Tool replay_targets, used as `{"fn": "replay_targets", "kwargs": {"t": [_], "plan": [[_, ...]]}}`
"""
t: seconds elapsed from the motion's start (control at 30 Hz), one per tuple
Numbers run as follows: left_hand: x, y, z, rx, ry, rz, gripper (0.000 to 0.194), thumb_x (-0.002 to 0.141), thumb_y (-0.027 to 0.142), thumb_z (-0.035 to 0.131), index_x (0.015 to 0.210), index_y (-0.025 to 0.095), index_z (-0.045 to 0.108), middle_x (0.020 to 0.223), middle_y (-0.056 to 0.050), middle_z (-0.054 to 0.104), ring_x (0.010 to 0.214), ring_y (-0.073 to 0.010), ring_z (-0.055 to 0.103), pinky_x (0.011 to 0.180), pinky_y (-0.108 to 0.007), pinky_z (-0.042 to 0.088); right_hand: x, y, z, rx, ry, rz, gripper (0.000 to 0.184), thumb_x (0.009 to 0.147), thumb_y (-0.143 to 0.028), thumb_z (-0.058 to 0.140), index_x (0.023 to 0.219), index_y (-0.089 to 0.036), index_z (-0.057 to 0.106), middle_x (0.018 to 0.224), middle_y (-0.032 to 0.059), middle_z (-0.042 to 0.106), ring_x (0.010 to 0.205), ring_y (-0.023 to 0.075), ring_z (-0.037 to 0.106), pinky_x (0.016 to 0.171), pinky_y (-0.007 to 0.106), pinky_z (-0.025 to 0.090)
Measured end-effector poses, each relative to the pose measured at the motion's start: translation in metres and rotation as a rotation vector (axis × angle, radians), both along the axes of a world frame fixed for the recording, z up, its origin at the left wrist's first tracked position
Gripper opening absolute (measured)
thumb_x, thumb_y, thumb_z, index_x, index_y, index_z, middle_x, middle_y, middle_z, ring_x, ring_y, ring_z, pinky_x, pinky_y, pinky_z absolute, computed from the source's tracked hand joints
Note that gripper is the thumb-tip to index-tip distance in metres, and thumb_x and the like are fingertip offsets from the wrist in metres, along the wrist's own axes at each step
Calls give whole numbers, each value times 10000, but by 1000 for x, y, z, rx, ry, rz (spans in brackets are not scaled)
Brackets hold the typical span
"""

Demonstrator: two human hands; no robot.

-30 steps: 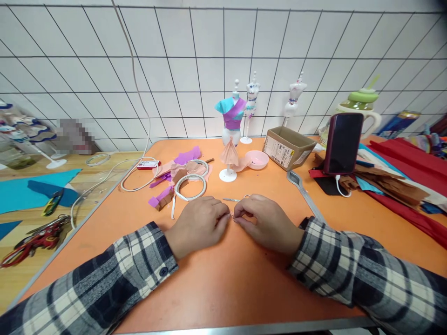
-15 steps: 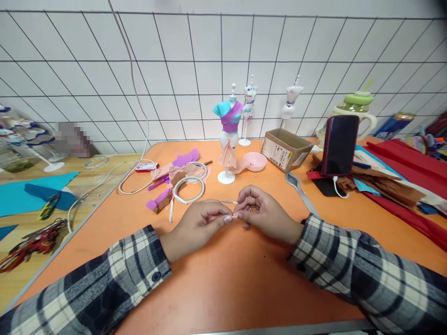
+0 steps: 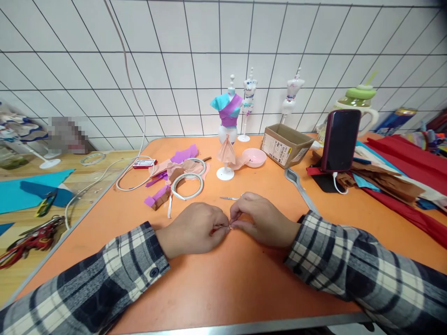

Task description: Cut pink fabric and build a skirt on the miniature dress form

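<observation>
Over the middle of the orange table, my left hand (image 3: 197,229) and my right hand (image 3: 262,218) meet at the fingertips. Both are closed in a pinch on a tiny piece of peach paper (image 3: 230,227), mostly hidden by the fingers. Just beyond my right fingers lies a slim metal tool (image 3: 228,198), its other end covered by the hand. Farther back stands a small white dress form (image 3: 225,132), wrapped in blue and purple paper on top. A gathered peach paper piece (image 3: 226,152) hangs at its lower part.
Left of centre lie double-sided tape rolls (image 3: 174,186) and purple paper scraps (image 3: 185,154). Behind are a pink bowl (image 3: 256,160) and a cardboard box (image 3: 279,151). A phone (image 3: 340,142) stands at right beside red paper (image 3: 412,163). Red-handled pliers (image 3: 35,239) lie far left.
Both hands have turned knuckles-up and come closer together, lowering slightly toward me. Less of the peach paper shows between the fingertips. The view has tipped down a little.
</observation>
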State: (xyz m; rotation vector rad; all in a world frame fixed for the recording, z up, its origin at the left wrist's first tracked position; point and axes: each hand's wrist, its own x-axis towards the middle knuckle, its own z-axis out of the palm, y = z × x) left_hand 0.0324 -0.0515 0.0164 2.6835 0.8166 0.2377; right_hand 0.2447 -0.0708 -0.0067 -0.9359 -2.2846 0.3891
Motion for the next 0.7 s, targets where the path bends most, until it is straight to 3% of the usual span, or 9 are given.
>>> {"fn": "replay_targets", "kwargs": {"t": [0.07,0.13,0.2,0.3,0.4,0.5,0.6,0.7], "plan": [[0,0,0,61,-33,81,199,823,202,516,718,167,681,642,-25,649,593,-156,551,584,-278,334,-2,-3,0,215,-93,-22,36,883,-166,601,877,-195,620,775,24,629,787,173,550,737,308,420],[2,1,-1,5,-142,225,200,823,223,524,732,169,693,660,-32,662,619,-166,564,598,-282,348,-2,-5,1,394,-128,-62,99,908,-142,554,890,-202,631,733,20,631,772,176,540,738,318,405],[4,2,-2,-224,-321,361,197,821,271,552,734,169,697,672,-31,666,638,-163,572,601,-270,367,-1,-7,4,520,-112,-112,126,906,-111,547,892,-210,624,728,7,666,768,173,546,747,328,396],[8,2,-3,-680,-584,440,234,821,366,602,733,166,686,635,-4,629,561,-117,503,547,-239,342,2,-11,11,677,-82,-119,136,886,-101,579,906,-231,615,869,-19,745,833,172,580,830,359,390],[10,-2,-4,-897,-735,469,259,829,416,621,787,168,687,633,16,604,494,-84,380,485,-235,255,3,-15,18,799,6,-94,184,866,-100,599,937,-268,617,1031,-41,750,910,174,602,941,399,360],[11,-5,-1,-909,-751,468,228,808,383,651,770,161,690,642,11,612,528,-89,408,518,-237,290,2,-15,18,629,167,-142,184,866,-134,598,986,-271,627,1052,0,735,907,181,602,907,393,406],[11,-5,2,-853,-701,470,198,777,345,669,715,158,684,616,19,595,561,-96,454,580,-236,345,0,-8,14,197,294,-152,158,925,-252,549,1032,-227,663,1019,52,717,963,195,612,863,366,455],[12,-2,1,-814,-663,466,216,760,350,670,665,156,666,633,15,601,625,-113,512,636,-240,376,-3,0,9,-190,373,-118,307,977,-350,448,912,-194,703,918,61,719,897,182,641,829,341,475]]}}
